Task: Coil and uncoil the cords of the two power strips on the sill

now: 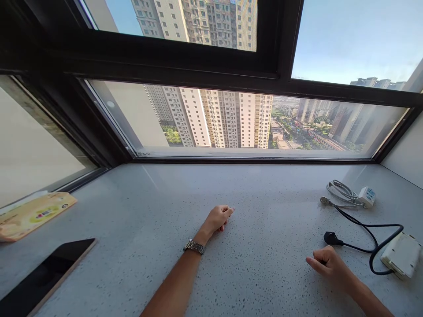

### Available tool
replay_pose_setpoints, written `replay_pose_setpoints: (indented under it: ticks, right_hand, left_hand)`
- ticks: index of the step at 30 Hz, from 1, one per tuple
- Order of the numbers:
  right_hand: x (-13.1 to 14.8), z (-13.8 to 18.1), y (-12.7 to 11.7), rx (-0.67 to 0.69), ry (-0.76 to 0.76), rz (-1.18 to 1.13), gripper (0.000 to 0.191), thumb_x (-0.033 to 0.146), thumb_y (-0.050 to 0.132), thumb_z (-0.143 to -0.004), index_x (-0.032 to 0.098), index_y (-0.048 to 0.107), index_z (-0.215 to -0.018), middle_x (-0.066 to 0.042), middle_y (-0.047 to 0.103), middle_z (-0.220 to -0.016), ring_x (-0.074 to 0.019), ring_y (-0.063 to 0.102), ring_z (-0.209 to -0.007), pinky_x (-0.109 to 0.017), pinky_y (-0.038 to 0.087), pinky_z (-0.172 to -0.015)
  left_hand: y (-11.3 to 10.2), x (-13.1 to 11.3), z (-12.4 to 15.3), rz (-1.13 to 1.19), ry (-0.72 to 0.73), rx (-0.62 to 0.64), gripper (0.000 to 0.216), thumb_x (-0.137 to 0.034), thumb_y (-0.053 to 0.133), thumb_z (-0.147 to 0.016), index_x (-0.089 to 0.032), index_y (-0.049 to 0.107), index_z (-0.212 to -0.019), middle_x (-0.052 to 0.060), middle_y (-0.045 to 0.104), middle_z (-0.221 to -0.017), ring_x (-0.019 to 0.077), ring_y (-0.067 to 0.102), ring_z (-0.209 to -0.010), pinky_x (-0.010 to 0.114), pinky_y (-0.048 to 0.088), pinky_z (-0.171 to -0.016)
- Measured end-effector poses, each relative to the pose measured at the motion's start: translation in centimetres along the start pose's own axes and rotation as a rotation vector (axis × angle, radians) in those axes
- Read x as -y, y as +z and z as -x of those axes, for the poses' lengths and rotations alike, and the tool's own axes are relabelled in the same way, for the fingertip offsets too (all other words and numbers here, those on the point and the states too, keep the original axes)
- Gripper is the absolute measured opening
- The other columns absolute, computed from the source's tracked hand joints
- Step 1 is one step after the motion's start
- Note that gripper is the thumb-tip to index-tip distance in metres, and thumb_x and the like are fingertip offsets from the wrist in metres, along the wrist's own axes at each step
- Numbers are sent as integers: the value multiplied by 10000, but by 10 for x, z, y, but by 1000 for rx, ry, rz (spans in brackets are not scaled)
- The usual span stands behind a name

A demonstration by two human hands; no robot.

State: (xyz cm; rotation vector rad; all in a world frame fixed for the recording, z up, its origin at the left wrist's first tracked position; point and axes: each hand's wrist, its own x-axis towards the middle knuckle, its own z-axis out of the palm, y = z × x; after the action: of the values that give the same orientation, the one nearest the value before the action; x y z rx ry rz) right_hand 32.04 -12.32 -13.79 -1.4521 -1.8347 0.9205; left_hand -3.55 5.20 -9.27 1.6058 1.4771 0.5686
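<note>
My left hand (219, 219), with a metal-link watch (194, 246) on its wrist, is closed above the middle of the speckled white sill (257, 264). Its fingers are curled under with the thumb against them, and I see nothing held. At the right, my right hand (328, 265) is a loose fist with the thumb stretched out to the left, holding nothing visible. Closest to it is a black plug (333, 238), just beyond the knuckles and apart from them. The black cable (385, 225) runs from there to a white power strip or adapter box (402, 255).
A white coiled cord (342, 190) with a small white block (366, 197) lies at the back right, beside a grey plug end (325, 200). On the left are a dark-screened tablet or phone (49, 275) and a yellow tissue pack (39, 215). Dark window frames (251, 160) border the sill.
</note>
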Motion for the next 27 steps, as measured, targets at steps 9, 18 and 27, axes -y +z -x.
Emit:
replay_pose_setpoints:
  ticks: [9, 18, 27]
  right_hand:
    - [-2, 0, 0, -15, -4, 8, 555, 546, 457, -898, 214, 151, -575, 63, 130, -527, -68, 95, -482, -257, 109, -437]
    - [2, -1, 0, -16, 8, 15, 555, 558, 446, -895, 215, 151, -574, 62, 134, -530, -70, 98, -487, -258, 109, -441]
    - [-5, 1, 1, -22, 10, 27, 548, 541, 456, -899, 214, 154, -579, 60, 140, -544, -75, 106, -505, -261, 112, -456]
  left_hand:
    - [1, 0, -1, -3, -5, -5, 511, -700, 519, -719, -205, 427, -631, -37, 473, -497, 98, 445, -339, 216, 293, -354]
    - [1, -2, -1, -8, 0, -5, 527, -722, 510, -698, -205, 431, -629, -36, 481, -496, 99, 449, -336, 222, 303, -355]
    - [1, -2, 0, -2, -7, -4, 527, -722, 511, -699, -204, 438, -638, -35, 482, -494, 100, 444, -336, 223, 307, -360]
